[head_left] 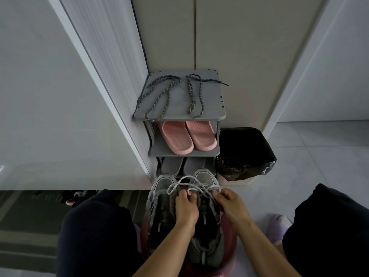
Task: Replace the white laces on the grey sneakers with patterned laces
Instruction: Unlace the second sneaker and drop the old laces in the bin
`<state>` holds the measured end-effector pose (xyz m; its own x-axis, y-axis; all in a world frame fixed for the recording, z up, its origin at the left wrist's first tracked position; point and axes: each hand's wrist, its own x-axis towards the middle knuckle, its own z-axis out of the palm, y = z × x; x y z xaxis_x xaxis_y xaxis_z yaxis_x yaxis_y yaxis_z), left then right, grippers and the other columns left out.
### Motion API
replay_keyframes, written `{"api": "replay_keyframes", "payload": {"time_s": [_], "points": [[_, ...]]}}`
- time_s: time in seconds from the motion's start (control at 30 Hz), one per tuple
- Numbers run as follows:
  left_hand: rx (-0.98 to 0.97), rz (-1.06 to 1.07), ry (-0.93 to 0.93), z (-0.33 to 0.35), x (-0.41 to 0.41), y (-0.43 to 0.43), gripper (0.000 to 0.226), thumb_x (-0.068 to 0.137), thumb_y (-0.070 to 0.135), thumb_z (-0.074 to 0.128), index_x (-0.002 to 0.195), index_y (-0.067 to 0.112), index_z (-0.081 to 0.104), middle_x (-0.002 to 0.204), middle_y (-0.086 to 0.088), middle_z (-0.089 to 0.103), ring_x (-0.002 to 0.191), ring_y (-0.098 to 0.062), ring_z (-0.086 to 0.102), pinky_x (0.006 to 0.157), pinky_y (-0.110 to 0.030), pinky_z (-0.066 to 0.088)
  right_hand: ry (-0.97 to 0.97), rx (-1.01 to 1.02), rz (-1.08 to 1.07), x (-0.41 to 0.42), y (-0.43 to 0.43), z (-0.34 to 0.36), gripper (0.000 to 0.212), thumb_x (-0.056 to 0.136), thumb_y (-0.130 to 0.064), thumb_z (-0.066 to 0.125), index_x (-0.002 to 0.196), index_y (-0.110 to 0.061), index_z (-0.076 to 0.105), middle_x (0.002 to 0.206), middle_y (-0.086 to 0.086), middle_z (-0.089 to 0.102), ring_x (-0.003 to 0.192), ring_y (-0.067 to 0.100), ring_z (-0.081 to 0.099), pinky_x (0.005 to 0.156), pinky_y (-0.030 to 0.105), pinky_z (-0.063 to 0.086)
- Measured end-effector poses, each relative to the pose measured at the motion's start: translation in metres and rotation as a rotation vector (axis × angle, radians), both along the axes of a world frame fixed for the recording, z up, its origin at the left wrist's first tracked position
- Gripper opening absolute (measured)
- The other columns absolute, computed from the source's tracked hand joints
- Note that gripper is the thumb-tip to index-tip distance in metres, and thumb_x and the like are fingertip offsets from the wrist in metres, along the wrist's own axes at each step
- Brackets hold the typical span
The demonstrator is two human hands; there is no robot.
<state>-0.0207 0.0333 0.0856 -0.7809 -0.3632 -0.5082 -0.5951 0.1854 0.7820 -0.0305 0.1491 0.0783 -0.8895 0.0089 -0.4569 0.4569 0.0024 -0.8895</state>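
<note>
Strands of white laces (178, 181) are being pinched by left hand (185, 209) and right hand (231, 204) over grey sneakers (162, 184); patterned laces (159, 99) are lying on far shelf (179, 102).

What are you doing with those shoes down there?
A person has a pair of grey sneakers between their knees and is working on the white laces. The left hand and the right hand each pinch a bit of lace, and the white laces are not off the shoes yet. Two patterned laces lie on top of the grey shoe rack, not yet touched.
</note>
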Motion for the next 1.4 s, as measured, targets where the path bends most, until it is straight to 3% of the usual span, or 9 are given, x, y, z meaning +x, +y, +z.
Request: {"api": "replay_keyframes", "payload": {"time_s": [0.1,0.27,0.43,0.63,0.83,1.0,1.13,1.3,1.4], "points": [[0.039,0.009,0.004,0.002,0.008,-0.004,0.015,0.097,0.019,0.040,0.086,0.012,0.047,0.105,-0.010,0.052,0.080,-0.015,0.050,0.071,-0.026,0.039,0.024,0.061,0.006,0.004,-0.001,0.001,0.031,0.094,-0.015,0.050,0.063,-0.010,0.050,0.043,-0.009,0.048,0.044,0.004,0.044,0.046,0.014,0.035],[0.118,0.062,-0.014,0.008,0.018,-0.004,0.017,0.097,0.012,0.034,0.084,0.011,0.044,0.071,-0.004,0.041,0.059,-0.012,0.037,0.053,-0.022,0.033,-0.122,-0.042,-0.033,0.005,0.002,-0.001,0.036,0.097,-0.022,0.040,0.068,-0.006,0.056,0.057,0.006,0.049,0.053,0.018,0.041,0.055,0.029,0.033],[0.057,0.030,-0.025,0.003,0.008,0.001,0.015,0.098,0.017,0.035,0.087,0.010,0.043,0.085,-0.007,0.046,0.067,-0.013,0.044,0.059,-0.024,0.036,-0.134,-0.116,-0.133,0.006,0.006,-0.005,0.028,0.095,-0.019,0.048,0.075,-0.006,0.062,0.065,0.008,0.058,0.057,0.017,0.048,0.055,0.026,0.038],[0.087,0.016,0.002,-0.007,0.015,-0.001,0.009,0.097,0.023,0.042,0.095,0.018,0.049,0.110,-0.005,0.052,0.098,-0.020,0.054,0.093,-0.037,0.046,-0.016,-0.035,0.040,0.012,0.009,-0.010,0.018,0.088,-0.014,0.060,0.081,0.002,0.064,0.076,0.015,0.062,0.075,0.025,0.054,0.073,0.038,0.043],[0.410,0.371,0.074,0.000,0.004,-0.016,0.007,0.092,0.007,0.043,0.087,0.009,0.049,0.075,-0.009,0.056,0.070,-0.021,0.054,0.067,-0.034,0.045,-0.146,-0.231,-0.255,0.008,0.016,-0.004,0.030,0.098,-0.015,0.040,0.080,0.000,0.058,0.057,0.009,0.061,0.058,0.021,0.056,0.057,0.026,0.049],[0.184,0.119,0.060,-0.002,0.015,-0.004,0.012,0.094,0.024,0.050,0.092,0.013,0.048,0.094,-0.006,0.054,0.090,-0.020,0.052,0.084,-0.034,0.043,-0.088,-0.228,-0.105,0.008,0.012,-0.002,0.028,0.093,-0.022,0.053,0.088,0.003,0.065,0.073,0.013,0.064,0.068,0.021,0.057,0.070,0.031,0.045],[-0.060,-0.067,0.084,-0.008,0.013,-0.001,0.007,0.096,0.018,0.046,0.092,0.013,0.047,0.107,-0.008,0.049,0.089,-0.016,0.049,0.079,-0.024,0.036,-0.046,-0.285,0.030,0.013,0.017,-0.006,0.014,0.087,-0.003,0.057,0.094,0.006,0.064,0.090,0.020,0.066,0.085,0.027,0.061,0.081,0.033,0.048],[0.045,0.048,0.115,-0.008,0.014,-0.003,0.020,0.097,0.018,0.043,0.078,0.019,0.047,0.097,-0.012,0.056,0.078,-0.015,0.050,0.071,-0.024,0.040,0.008,-0.142,-0.038,0.013,0.013,-0.006,0.015,0.090,-0.005,0.053,0.079,-0.001,0.063,0.070,0.009,0.067,0.069,0.021,0.060,0.065,0.024,0.051],[0.346,0.378,0.121,-0.003,0.010,-0.008,0.017,0.098,0.016,0.040,0.083,0.016,0.049,0.088,-0.013,0.057,0.080,-0.024,0.054,0.077,-0.039,0.045,-0.080,-0.334,-0.296,0.011,0.016,-0.002,0.025,0.096,-0.009,0.043,0.073,-0.005,0.051,0.060,0.008,0.067,0.053,0.019,0.064,0.051,0.025,0.055]]}}
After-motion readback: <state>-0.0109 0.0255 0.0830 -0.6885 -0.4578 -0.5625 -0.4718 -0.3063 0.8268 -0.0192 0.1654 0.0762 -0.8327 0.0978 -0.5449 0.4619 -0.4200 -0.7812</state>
